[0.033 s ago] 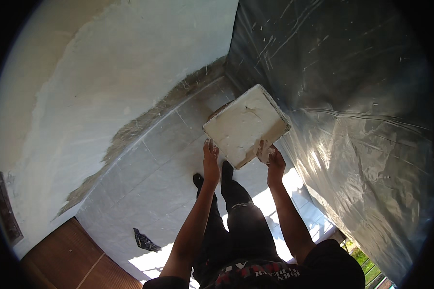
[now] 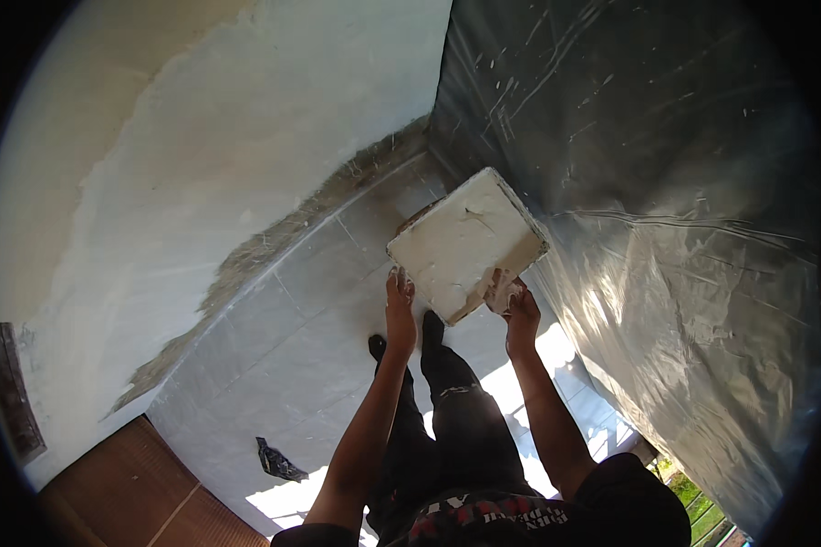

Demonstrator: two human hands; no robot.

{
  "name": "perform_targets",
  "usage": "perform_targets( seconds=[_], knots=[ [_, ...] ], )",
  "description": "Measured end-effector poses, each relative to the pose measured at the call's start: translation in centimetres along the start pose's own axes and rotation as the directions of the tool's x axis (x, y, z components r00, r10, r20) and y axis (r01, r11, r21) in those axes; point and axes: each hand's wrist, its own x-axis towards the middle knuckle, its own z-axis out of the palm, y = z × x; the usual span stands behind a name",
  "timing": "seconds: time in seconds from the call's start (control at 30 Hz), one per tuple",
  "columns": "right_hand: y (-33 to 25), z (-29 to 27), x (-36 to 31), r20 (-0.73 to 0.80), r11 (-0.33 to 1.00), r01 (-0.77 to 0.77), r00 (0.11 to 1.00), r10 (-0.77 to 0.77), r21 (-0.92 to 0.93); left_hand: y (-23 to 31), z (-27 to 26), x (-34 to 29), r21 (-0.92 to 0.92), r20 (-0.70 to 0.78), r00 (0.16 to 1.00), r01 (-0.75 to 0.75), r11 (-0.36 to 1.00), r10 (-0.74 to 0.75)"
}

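In front of me is a rectangular tub of thick white plaster, its rim crusted and its surface marked by a small ridge. My left hand is closed at its near left edge, with white smears on the fingers. My right hand grips a flat, plaster-smeared scraper at the near right rim. The fingers' undersides and the scraper's handle are hidden. Both forearms reach up from the lower edge.
On the left, a wall carries fresh pale plaster above a rough grey strip. Plastic sheeting hangs on the right. A dark crumpled scrap lies on the grey tiled floor, near a brown ribbed panel.
The picture has shifted very slightly, with tub and floor a little lower in it. Both hands keep their places at the tub.
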Motion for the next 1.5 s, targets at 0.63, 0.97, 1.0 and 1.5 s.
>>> perform_targets(
  seconds=[0.63,0.97,1.0,1.5],
  knots=[
    [-29.2,29.4,-6.8,0.551,0.727,-0.039,0.681,-0.483,0.685,44.7,-5.7,-1.1,0.175,0.101,0.399,-0.909,0.378,0.911],
    [-52.1,54.0,-28.4,0.203,0.033,0.829,-0.097,-0.974,0.558,69.8,-15.3,-5.0,0.619,0.302,-0.431,-0.59,-0.519,0.85],
    [-53.9,56.9,-29.8,0.048,-0.218,0.791,-0.297,-0.954,0.571,71.8,-16.4,-5.9,0.622,0.309,-0.441,-0.577,-0.53,0.842],
    [-60.6,67.5,-33.8,-0.04,-0.72,0.648,-0.75,-0.66,-0.248,81.4,-21.6,-9.5,0.71,0.401,-0.55,-0.318,-0.628,0.732]
  ],
)
